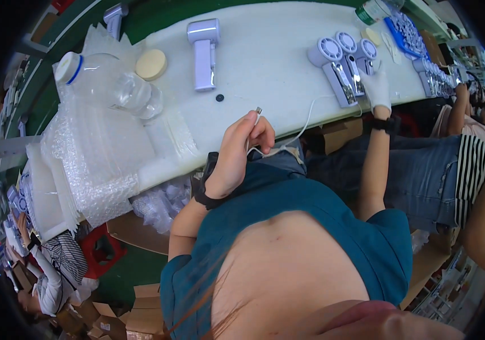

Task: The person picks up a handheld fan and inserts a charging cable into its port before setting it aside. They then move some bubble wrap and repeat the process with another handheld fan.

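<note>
My bare left hand [241,148], with a black band on the wrist, pinches a thin white cable [306,116] near its small metal plug [259,110], held just above the front edge of the white padded table [265,51]. The cable trails right along the table edge. My right hand [376,88] wears a white glove and a black wrist strap. It reaches onto the table and closes over the handle of the rightmost of three pale lilac handheld fans [367,54] lying side by side.
A clear plastic bottle [109,82], a cream round puck [151,64], a white handheld device [204,52] and a black dot [219,97] lie on the table. Bubble-wrap bags [98,161] pile at left. A blue tray of fans [404,28] is far right. Co-workers sit at the right [469,164] and lower left [55,266].
</note>
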Demonstrator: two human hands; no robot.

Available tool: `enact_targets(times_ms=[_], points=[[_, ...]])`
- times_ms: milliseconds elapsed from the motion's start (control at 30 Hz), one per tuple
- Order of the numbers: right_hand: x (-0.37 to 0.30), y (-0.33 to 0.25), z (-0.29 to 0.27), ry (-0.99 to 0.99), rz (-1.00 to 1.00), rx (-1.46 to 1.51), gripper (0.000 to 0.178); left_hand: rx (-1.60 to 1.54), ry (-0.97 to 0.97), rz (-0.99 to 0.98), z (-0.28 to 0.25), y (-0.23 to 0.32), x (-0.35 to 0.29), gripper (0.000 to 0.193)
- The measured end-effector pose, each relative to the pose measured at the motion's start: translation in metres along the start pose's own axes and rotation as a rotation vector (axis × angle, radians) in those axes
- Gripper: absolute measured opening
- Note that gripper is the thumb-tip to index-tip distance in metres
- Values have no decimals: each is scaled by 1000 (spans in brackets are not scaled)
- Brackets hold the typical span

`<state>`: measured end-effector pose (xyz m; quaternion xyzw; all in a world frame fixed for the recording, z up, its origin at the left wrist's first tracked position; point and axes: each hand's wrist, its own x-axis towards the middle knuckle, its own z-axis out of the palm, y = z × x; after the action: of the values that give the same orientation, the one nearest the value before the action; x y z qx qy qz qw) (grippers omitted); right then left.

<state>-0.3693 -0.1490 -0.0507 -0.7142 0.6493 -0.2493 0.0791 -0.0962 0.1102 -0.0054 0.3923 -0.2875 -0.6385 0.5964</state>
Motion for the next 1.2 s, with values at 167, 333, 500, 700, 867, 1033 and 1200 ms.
enact_targets(times_ms=[167,333,500,700,867,1033,1200], points=[[9,1,-25,-422,134,445,56,49,-8,1,18,1,-2,38],[-54,-60,-79,-342,187,1042,46,73,32,12,16,-1,6,34],[-103,-122,-97,-728,82,1170,46,103,71,350,45,8,23,21],[-136,-155,-78,-1210,205,1393,38,160,166,413,47,19,17,30],[-153,-164,-62,-1589,411,1914,37,49,136,351,39,20,10,27],[-148,-179,-64,-1390,399,1806,35,-110,361,524,43,16,16,21],[-127,-179,-57,-1079,413,1928,31,102,194,568,22,7,4,24]])
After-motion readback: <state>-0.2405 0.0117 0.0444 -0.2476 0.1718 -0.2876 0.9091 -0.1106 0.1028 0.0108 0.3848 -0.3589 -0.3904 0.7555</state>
